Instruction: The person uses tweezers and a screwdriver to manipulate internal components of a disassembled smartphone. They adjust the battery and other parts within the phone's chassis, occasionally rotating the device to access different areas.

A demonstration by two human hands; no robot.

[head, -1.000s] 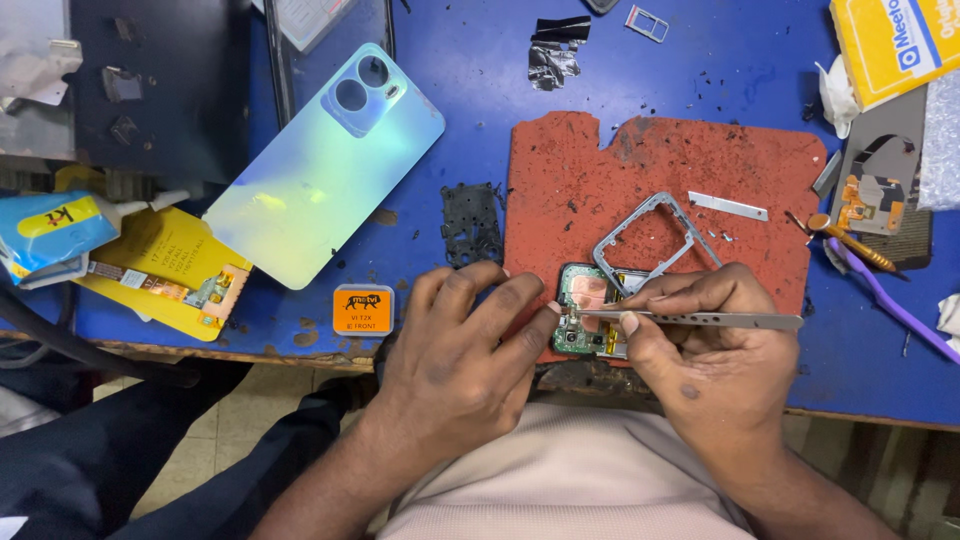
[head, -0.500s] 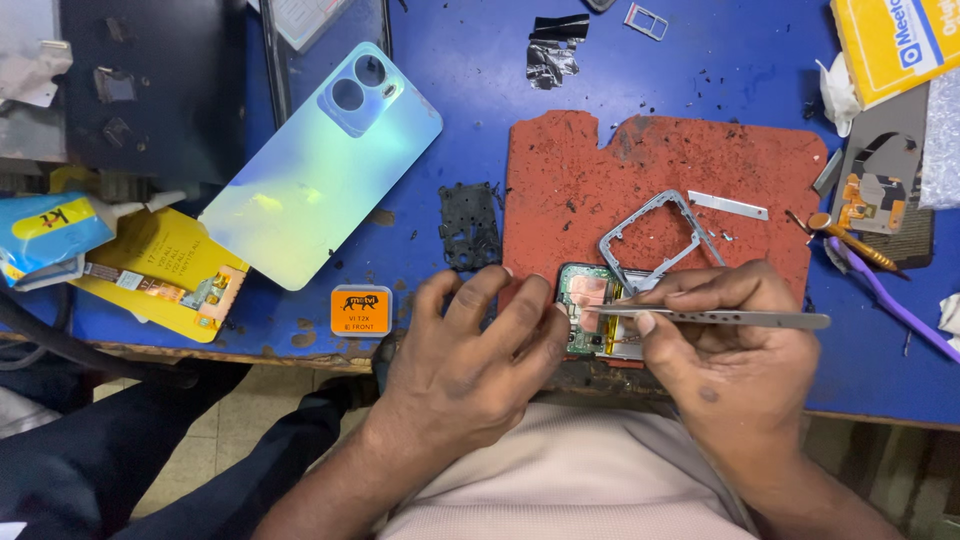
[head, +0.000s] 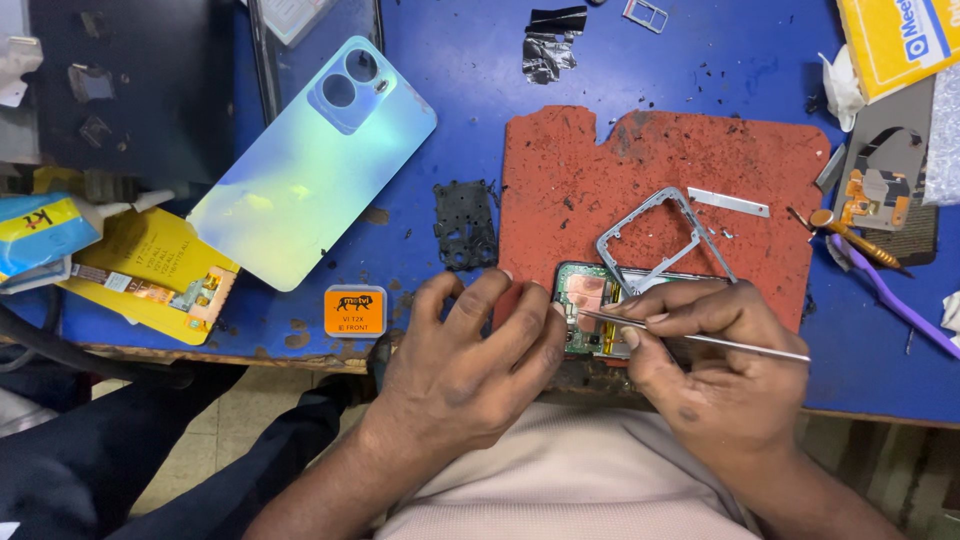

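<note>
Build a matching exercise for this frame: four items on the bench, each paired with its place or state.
Items:
1. phone back cover
2. tweezers
3. metal frame
4. crumpled foil

Places or states:
A. lying on the red mat
B. held in the right hand
C. far side of the table, above the mat
D. left of the mat, camera holes away from the person

Pairs: 1-D, 2-B, 3-A, 4-C

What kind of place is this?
Probably a phone repair bench: an opened phone lies on a red mat, the right hand holds tweezers, and a phone back cover lies nearby.
</note>
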